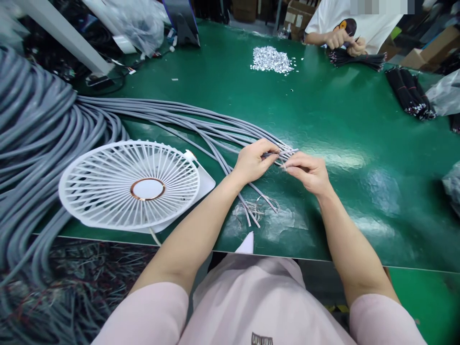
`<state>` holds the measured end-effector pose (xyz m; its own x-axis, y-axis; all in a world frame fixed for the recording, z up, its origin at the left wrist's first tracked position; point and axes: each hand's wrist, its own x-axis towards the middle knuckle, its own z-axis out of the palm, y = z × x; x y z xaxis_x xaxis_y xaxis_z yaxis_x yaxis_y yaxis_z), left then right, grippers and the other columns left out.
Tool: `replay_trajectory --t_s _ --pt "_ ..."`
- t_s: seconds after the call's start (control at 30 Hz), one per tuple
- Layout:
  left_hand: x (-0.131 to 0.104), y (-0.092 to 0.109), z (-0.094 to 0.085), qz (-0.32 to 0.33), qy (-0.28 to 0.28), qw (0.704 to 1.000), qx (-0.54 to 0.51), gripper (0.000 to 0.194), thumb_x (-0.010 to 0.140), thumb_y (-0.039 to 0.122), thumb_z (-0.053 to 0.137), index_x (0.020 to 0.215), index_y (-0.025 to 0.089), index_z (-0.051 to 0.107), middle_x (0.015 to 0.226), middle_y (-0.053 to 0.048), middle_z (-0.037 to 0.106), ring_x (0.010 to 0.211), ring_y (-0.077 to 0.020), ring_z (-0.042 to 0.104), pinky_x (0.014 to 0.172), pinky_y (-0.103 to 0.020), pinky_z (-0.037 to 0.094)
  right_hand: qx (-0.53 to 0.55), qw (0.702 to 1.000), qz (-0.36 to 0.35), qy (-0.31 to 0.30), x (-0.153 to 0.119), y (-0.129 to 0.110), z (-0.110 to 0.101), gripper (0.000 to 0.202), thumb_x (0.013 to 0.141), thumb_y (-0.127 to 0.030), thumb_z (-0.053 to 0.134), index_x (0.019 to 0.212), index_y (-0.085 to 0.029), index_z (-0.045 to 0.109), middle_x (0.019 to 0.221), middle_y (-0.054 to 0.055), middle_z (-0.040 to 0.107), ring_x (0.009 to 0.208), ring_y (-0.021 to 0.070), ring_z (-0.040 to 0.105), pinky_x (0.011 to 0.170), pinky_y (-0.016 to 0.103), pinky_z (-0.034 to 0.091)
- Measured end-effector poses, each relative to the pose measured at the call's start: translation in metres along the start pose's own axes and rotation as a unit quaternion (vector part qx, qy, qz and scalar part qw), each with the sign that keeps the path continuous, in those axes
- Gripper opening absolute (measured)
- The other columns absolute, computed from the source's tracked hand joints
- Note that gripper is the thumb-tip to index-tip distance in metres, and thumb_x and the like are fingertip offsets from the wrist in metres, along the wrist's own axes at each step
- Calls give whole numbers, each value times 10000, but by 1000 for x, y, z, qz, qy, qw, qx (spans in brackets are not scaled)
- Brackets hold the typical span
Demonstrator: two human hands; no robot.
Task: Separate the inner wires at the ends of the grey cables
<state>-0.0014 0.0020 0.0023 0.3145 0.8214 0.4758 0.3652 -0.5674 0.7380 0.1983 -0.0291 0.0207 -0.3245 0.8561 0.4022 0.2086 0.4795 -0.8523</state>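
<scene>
A bundle of grey cables (172, 109) runs from the left across the green table to my hands. My left hand (256, 160) is closed around one grey cable near its stripped end. Thumb and fingers of my right hand (307, 170) pinch at that cable's tip, where thin pale strands seem to show; the exact bit between the fingers is too small to make out. More pale cable ends lie just behind my fingers. Below my left hand, a few separate cable ends (254, 218) rest beside a small heap of loose wire strands (257, 207).
A white round fan (147, 189) lies close to my left forearm. Big coils of grey cable (32, 129) fill the left side. Silvery scraps (271, 60) are piled at the back. Across the table a person's hands (345, 42) work over black wires (359, 60); black wire bundles (409, 93) lie nearby.
</scene>
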Motion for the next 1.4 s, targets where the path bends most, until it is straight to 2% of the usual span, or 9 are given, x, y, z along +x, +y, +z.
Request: replay_trajectory --t_s 0.13,0.27,0.37,0.53,0.63,0.83,1.13,1.23,1.4 --pt "3 -1 1 -56 34 996 -60 121 835 302 647 832 194 701 845 -19 698 760 -142 606 721 -279 473 99 993 64 11 -4 1 0 141 750 -378 783 793 -244 790 772 27 709 667 149 610 608 299 485" --pt "7 -1 -7 -90 91 983 -130 149 794 342 662 766 199 636 824 -11 648 755 -141 580 703 -284 477 217 950 196 111 -1 11 2 258 684 -429 798 715 -183 727 585 -22 572 448 62 413 402 206 231" --pt "9 -1 -13 -104 111 976 -157 152 803 351 610 766 208 576 815 -8 617 790 -144 586 747 -297 492 261 929 248 90 7 11 9 312 637 -413 835 778 -170 700 504 -72 472 408 39 330 382 193 153" --pt "8 -1 -17 -110 124 966 -200 149 781 342 569 750 212 503 779 -3 591 763 -132 583 747 -293 497 294 928 230 -7 27 3 27 586 591 -357 893 1098 -201 645 691 -71 591 438 30 367 356 192 200" --pt "8 -1 -16 -114 132 956 -234 152 736 321 606 736 210 502 758 6 582 742 -129 575 747 -290 494 304 929 207 -27 38 1 39 568 575 -337 906 1052 -210 623 698 -76 595 455 36 394 355 186 239" --pt "7 -5 -13 -133 115 959 -221 171 715 344 616 755 209 518 743 11 575 722 -129 557 743 -287 481 338 926 170 22 44 0 53 493 594 -408 901 916 -198 592 627 -85 547 414 27 351 344 188 219" --pt "7 -3 -19 -124 122 926 -334 102 646 223 714 672 175 627 688 16 593 684 -107 527 691 -237 434 442 880 175 18 40 4 54 436 636 -380 872 887 -196 566 581 -104 540 369 13 354 341 143 184" --pt "7 -2 -20 -113 124 916 -365 54 645 189 706 655 176 654 682 17 606 682 -105 530 684 -231 428 473 864 174 13 40 5 52 411 638 -364 860 862 -187 564 635 -81 608 376 11 375 345 138 192" --pt "6 -5 -18 -125 106 914 -371 83 652 203 740 683 176 668 687 19 623 661 -100 533 660 -225 429 460 870 178 -14 41 11 45 366 692 -393 797 881 -156 594 664 -32 671 343 21 387 327 160 168"
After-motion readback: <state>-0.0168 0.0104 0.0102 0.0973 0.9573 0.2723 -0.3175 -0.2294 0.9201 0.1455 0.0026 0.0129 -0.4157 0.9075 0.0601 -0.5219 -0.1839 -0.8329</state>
